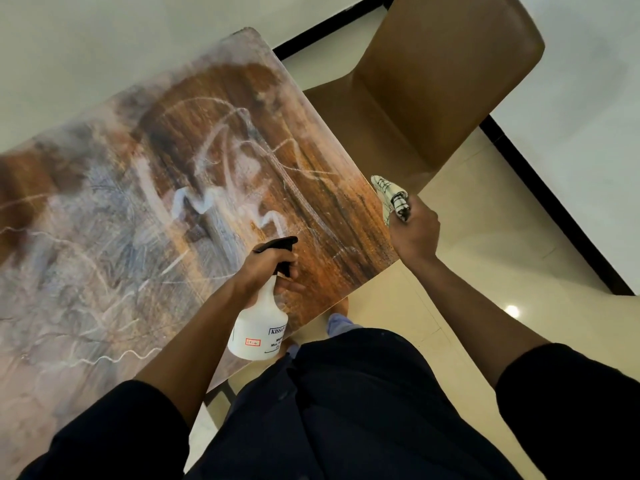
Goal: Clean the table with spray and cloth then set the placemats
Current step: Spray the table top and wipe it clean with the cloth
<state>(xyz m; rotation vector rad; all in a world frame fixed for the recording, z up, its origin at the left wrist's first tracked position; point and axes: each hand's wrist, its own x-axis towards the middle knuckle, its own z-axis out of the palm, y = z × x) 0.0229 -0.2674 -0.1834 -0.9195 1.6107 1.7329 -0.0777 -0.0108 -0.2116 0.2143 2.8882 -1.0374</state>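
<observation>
left hand (265, 268) grips the neck of the spray bottle (259, 327), fingers curled round the black trigger head. largest here is the worktop (121, 202), brown and grey with pale scribbled lines, running from upper right to lower left. a tan chair (433, 81) stands at its far end. the bottle hangs above the near edge, long axis near upright, nozzle aimed away over the top. right hand (414, 233) clutches a bunched checked cloth (389, 194) just off the worktop's corner.

A tan chair (446, 84) stands on glossy cream floor tiles (485, 271) beside white walls (588, 98).
</observation>
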